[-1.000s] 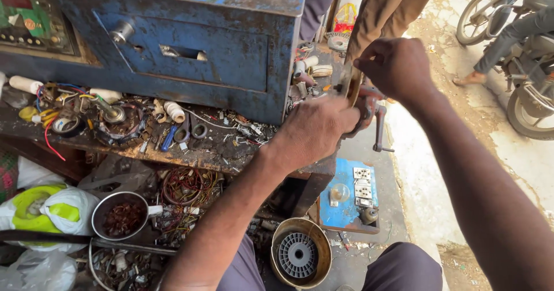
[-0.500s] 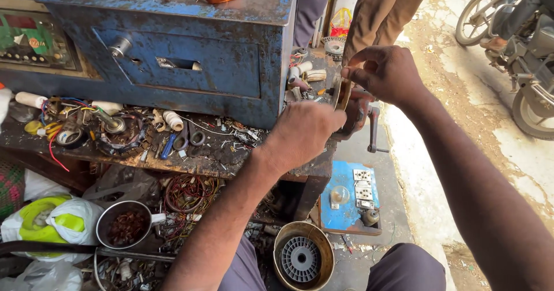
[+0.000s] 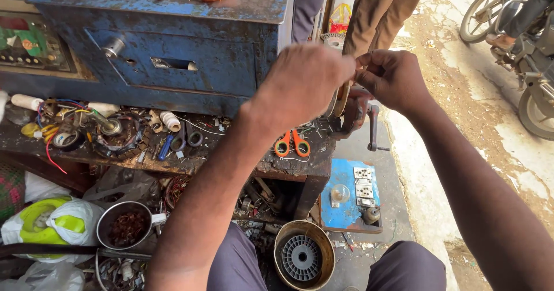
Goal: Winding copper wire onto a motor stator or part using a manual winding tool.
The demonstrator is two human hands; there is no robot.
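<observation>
The big blue metal box [image 3: 173, 66] sits on the messy workbench [image 3: 288, 164], just left of the two hands. Below the hands is a rusty vise [image 3: 355, 115] with a crank handle. Under the left hand [image 3: 306, 83] lie orange scissors [image 3: 292, 144]. The left hand is curled shut, but I cannot tell what it holds. The right hand [image 3: 392, 80] pinches something tiny, too small to tell. Both hands touch just above the vise.
</observation>
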